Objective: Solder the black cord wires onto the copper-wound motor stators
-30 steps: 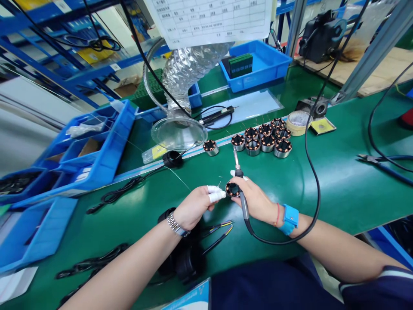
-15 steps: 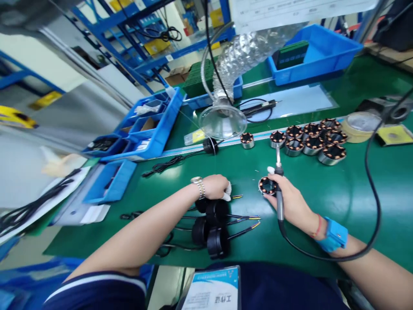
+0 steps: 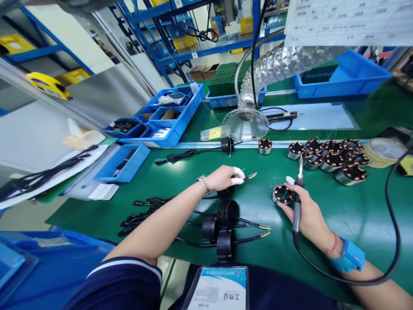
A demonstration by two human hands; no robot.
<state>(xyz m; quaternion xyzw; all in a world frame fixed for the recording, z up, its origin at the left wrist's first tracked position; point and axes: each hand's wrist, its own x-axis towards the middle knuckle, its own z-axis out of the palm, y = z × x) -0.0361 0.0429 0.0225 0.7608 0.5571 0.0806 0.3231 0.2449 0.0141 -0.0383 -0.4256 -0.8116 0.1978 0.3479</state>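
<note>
My left hand (image 3: 224, 178), white cots on its fingertips, pinches a black cable (image 3: 247, 177) whose coloured wire ends stick out to the right. A black round cap (image 3: 226, 192) is partly hidden under that hand. Below lie several more black caps (image 3: 226, 244) with cables and bared wire ends. In my right hand (image 3: 308, 211) are a soldering iron (image 3: 297, 211), tip pointing away from me, and a ring-shaped motor stator (image 3: 283, 195) with copper windings, held between thumb and fingers. More stators (image 3: 332, 161) stand in a group beyond the right hand; another stator (image 3: 265, 147) stands apart.
A clear fume hood (image 3: 245, 125) on a foil duct hangs over the bench's middle. Behind it lies a black pen-shaped tool (image 3: 282, 116). Blue divided bins (image 3: 180, 129) stand left, a blue tray (image 3: 342, 86) back right. The iron's cord (image 3: 348, 282) loops across my right forearm.
My left hand has come up from the row of caps, now pinching a cable with its wire ends showing. My right hand still holds the iron and stator. The view has shifted left.
</note>
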